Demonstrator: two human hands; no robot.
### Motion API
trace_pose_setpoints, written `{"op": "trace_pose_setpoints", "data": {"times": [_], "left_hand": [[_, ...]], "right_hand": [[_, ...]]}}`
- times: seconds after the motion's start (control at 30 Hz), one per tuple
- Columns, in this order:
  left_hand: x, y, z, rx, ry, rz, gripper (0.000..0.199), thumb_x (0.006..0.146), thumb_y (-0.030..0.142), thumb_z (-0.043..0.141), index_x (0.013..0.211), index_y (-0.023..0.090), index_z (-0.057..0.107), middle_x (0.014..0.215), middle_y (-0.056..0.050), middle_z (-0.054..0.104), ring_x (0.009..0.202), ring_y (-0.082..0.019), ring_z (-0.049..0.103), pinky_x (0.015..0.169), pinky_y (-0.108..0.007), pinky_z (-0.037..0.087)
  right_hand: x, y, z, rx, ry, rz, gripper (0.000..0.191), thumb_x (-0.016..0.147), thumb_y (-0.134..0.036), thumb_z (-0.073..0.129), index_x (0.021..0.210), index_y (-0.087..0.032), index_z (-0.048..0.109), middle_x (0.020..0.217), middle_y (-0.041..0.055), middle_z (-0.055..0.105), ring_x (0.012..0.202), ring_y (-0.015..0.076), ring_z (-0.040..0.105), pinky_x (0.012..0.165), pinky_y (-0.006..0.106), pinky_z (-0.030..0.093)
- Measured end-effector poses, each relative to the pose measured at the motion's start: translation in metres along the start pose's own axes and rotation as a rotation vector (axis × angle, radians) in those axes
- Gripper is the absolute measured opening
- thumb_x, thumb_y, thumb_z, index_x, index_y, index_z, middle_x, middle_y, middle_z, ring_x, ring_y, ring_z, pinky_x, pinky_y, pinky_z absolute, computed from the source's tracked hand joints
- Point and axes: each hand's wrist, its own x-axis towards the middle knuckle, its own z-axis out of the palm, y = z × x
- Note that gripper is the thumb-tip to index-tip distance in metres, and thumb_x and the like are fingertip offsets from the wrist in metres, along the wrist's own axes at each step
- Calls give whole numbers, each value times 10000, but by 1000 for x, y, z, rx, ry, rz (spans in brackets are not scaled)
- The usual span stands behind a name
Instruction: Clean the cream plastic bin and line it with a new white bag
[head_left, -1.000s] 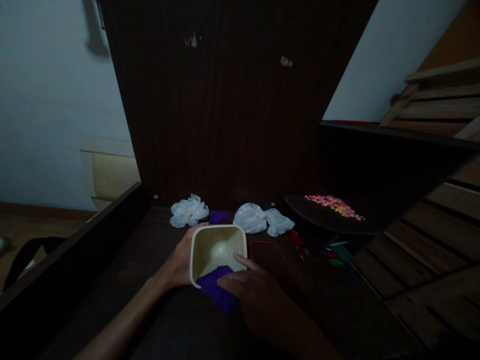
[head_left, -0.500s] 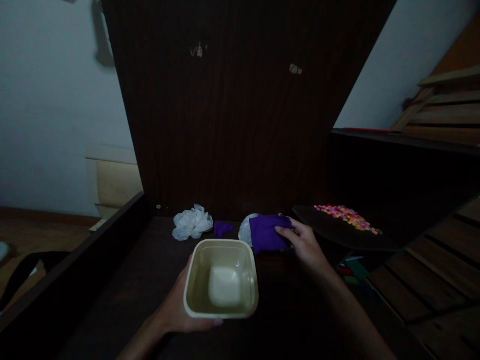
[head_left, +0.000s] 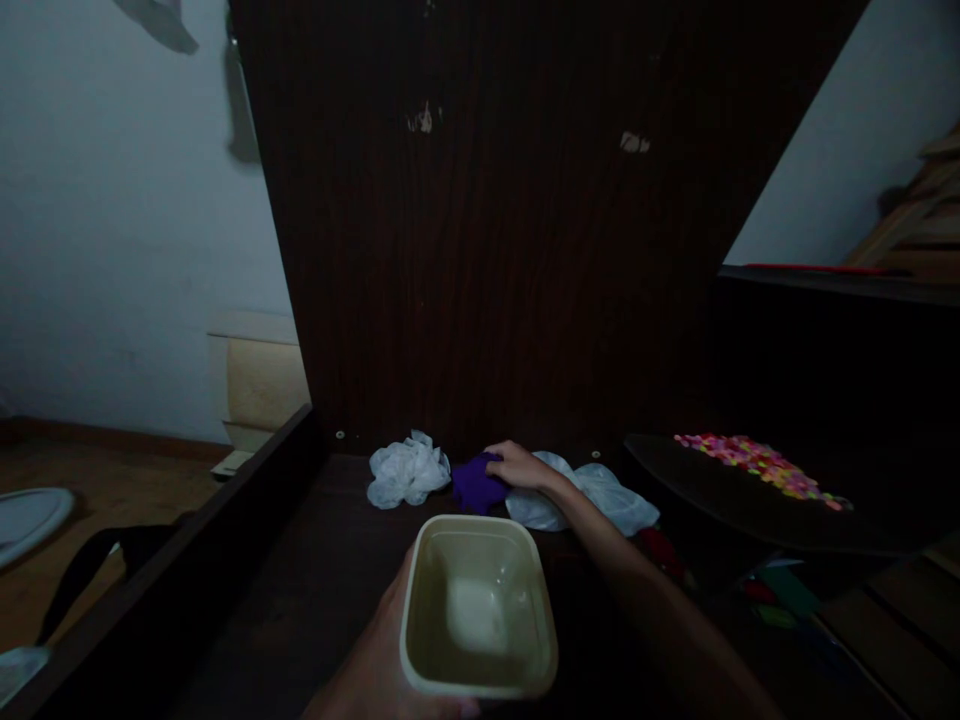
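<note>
A beige square plastic container (head_left: 478,545) with rounded corners is tilted towards me, its open top showing a bare bottom. My left hand (head_left: 375,655) is wrapped round its left side and underside. Further back, my right hand (head_left: 517,466) has its fingers closed on a bunched purple cloth (head_left: 474,486) resting on the dark surface. A crumpled white plastic bag (head_left: 407,472) lies just left of the cloth. Another whitish, thin bag (head_left: 611,498) spreads out behind and right of my right wrist, partly hidden by the forearm.
An upright dark wooden panel (head_left: 480,250) closes off the back. A raised dark side board (head_left: 247,500) runs along the left. At the right, a dark curved shelf (head_left: 652,470) carries a string of pink and yellow flower-like pieces (head_left: 757,467). Red and green items (head_left: 787,590) sit below it.
My right hand has carried the purple cloth left, next to the crumpled bag, where a small purple piece lay. The whitish bag at right is now uncovered. The view has shifted slightly.
</note>
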Motion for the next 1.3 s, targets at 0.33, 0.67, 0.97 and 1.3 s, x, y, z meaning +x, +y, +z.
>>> {"op": "trace_pose_setpoints", "data": {"times": [0.33, 0.67, 0.97, 1.3], "left_hand": [[6, 5, 7, -43, 10, -51, 1161, 578, 752, 832, 1502, 186, 414, 1280, -193, 625, 1192, -389, 622, 1047, -521, 515], [0, -10, 7, -68, 12, -7, 1172, 619, 708, 842, 1552, 204, 342, 1411, -214, 555, 1321, -432, 534, 1144, -603, 403], [-9, -27, 9, -69, 54, -87, 1267, 555, 727, 865, 1560, 190, 311, 1366, -207, 596, 1309, -432, 554, 1117, -603, 452], [-7, -34, 10, -46, 71, -67, 1299, 515, 824, 820, 1526, 173, 328, 1130, -166, 665, 1290, -437, 571, 1086, -615, 470]], "right_hand": [[36, 2, 21, -337, 16, 86, 328, 977, -351, 651, 1260, -189, 627, 1276, 96, 638, 1106, 243, 652, 921, 444, 568], [-20, -3, 14, -127, 202, -146, 151, 902, -126, 620, 1006, -161, 723, 1071, 97, 745, 1035, 214, 671, 966, 354, 492], [-100, 1, 21, 464, 285, -240, 501, 960, -632, 423, 1040, -213, 686, 1105, 115, 760, 1054, 249, 722, 949, 400, 554], [-144, 29, 88, 996, 439, -66, 692, 800, -830, 565, 1147, -250, 713, 1296, 144, 707, 1253, 330, 630, 1086, 496, 462]]}}
